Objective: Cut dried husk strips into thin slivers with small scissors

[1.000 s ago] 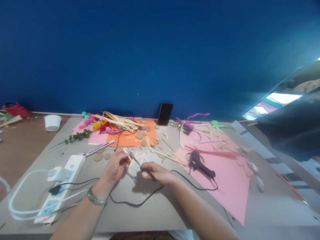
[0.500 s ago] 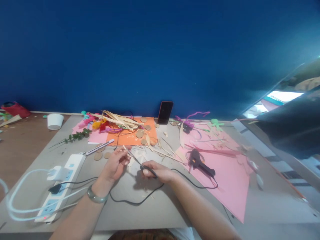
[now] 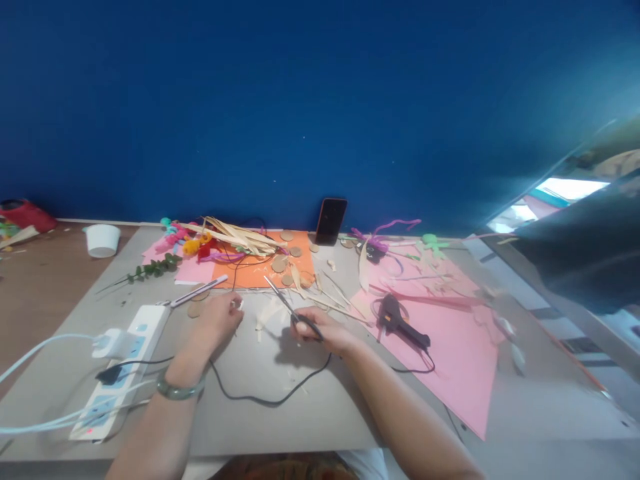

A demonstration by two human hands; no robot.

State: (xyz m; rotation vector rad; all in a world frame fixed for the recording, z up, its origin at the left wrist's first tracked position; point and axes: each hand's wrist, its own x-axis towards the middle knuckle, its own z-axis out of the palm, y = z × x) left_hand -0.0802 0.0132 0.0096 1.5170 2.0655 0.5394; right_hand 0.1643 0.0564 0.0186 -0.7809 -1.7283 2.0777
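My right hand (image 3: pixel 320 327) is closed around the dark handles of a pair of scissors (image 3: pixel 281 296). Their metal blades point up and to the left and look closed. To the left, my left hand (image 3: pixel 220 323) is curled, fingers drawn together. Something small and pale shows at its fingertips, too small to name. Between the two hands, pale husk scraps (image 3: pixel 269 312) lie on the grey table (image 3: pixel 280 430). Beyond the scissors, an orange sheet (image 3: pixel 240 275) bears small round wooden discs (image 3: pixel 279 265) and a bundle of dried husk strips (image 3: pixel 240 235).
A white power strip (image 3: pixel 143 327) with plugs and cables lies left of my left forearm. A black glue gun (image 3: pixel 400 323) rests on pink paper (image 3: pixel 455 360) at right, its cord crossing the table. A phone (image 3: pixel 331 221) leans on the blue wall; a box cutter (image 3: pixel 199 291) lies near my left hand.
My left hand has drawn back left and down from the scissor tips, its fingers curling in. The scissors in my right hand have shifted slightly right and up.
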